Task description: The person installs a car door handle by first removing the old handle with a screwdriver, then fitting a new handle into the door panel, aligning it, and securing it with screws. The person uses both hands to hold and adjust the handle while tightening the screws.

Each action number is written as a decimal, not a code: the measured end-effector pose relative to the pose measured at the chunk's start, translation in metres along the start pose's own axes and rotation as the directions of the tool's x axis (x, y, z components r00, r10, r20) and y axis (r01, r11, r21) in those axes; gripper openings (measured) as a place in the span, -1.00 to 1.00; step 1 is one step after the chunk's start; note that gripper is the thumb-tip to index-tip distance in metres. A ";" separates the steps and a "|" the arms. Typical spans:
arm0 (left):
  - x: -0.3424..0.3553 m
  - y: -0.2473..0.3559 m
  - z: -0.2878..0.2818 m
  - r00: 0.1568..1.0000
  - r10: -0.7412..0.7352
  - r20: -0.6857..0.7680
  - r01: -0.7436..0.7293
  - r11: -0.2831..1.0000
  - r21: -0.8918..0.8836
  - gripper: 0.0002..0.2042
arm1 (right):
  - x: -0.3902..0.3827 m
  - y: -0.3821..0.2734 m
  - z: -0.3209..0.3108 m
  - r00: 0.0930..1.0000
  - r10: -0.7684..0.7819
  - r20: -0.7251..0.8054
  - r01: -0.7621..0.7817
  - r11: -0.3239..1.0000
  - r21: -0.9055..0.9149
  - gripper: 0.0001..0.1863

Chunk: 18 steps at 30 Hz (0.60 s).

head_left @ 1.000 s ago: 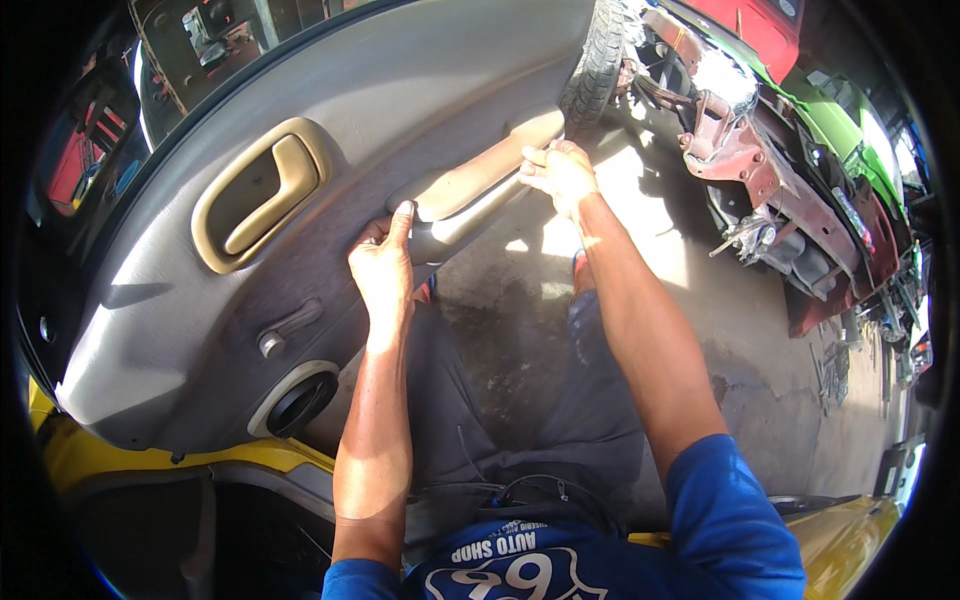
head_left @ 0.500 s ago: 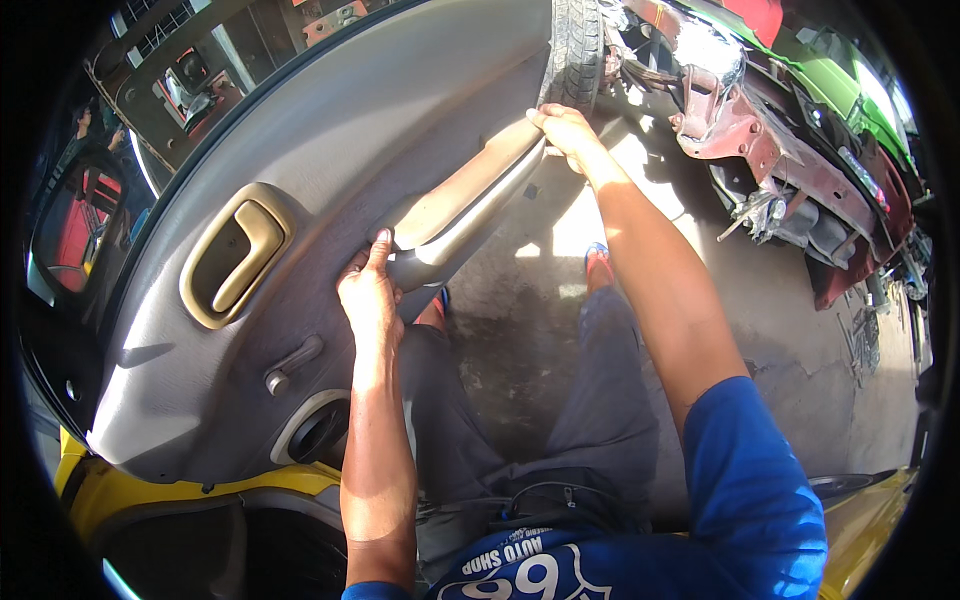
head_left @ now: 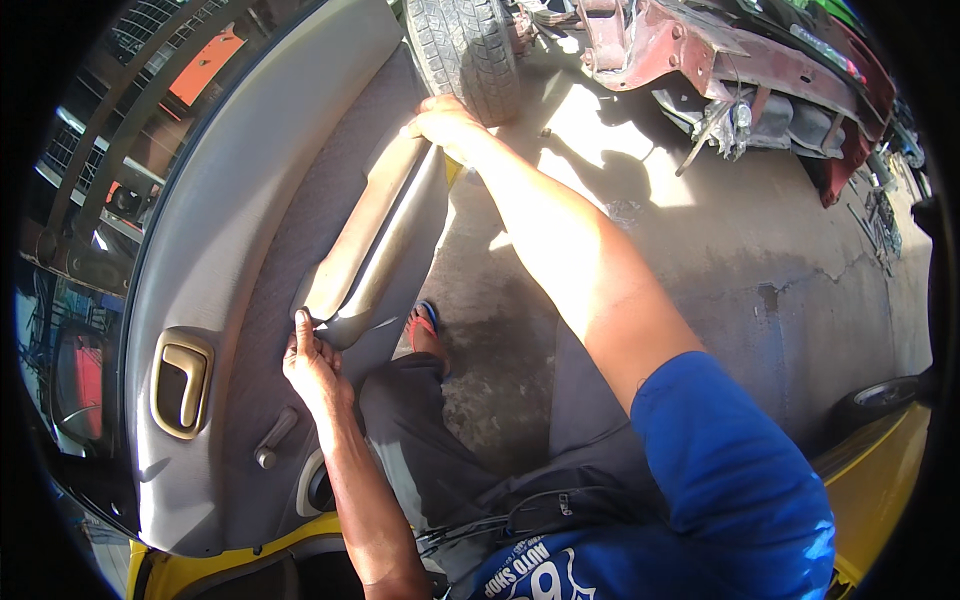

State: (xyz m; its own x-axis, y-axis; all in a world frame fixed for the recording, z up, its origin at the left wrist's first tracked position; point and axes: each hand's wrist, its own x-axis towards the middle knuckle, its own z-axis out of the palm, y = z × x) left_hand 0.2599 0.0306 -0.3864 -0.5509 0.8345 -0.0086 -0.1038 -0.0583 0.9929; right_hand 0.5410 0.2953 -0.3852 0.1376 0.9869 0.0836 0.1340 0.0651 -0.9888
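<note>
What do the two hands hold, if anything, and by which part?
The long tan armrest of the grey door panel: the left hand grips its near end, the right hand its far end.

We see strong sun make white patches on the grey concrete floor (head_left: 700,265) and the bare right forearm (head_left: 555,250), dark shadows nearby, and lines bending near the round black edge

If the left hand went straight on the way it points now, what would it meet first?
Most likely the tan armrest strip, at its near end. The left hand is right by that end, thumb upward, seemingly touching, though this single view leaves depth unclear.
</note>
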 end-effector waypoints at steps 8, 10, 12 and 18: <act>0.015 0.010 -0.006 0.981 -0.155 0.120 0.170 0.978 -0.124 -0.68 | 0.015 -0.020 0.000 0.979 0.201 0.018 -0.190 0.946 -0.264 -0.61; 0.017 0.013 -0.007 0.969 -0.201 0.146 0.224 0.961 -0.161 -0.69 | 0.011 -0.024 -0.002 0.987 0.158 -0.001 -0.156 0.972 -0.173 -0.70; 0.018 0.015 -0.007 0.963 -0.208 0.172 0.235 0.959 -0.157 -0.69 | 0.011 -0.030 -0.002 0.985 0.171 0.018 -0.167 0.976 -0.142 -0.72; 0.020 0.022 -0.006 0.960 -0.229 0.163 0.249 0.962 -0.115 -0.69 | 0.033 -0.035 0.007 0.984 0.180 -0.004 -0.168 0.913 -0.372 -0.74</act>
State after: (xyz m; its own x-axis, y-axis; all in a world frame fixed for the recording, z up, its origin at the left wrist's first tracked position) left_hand 0.2414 0.0423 -0.3659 -0.3699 0.9035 -0.2165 -0.3326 0.0888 0.9389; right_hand 0.5341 0.3263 -0.3487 0.1637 0.9819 -0.0948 0.4640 -0.1614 -0.8710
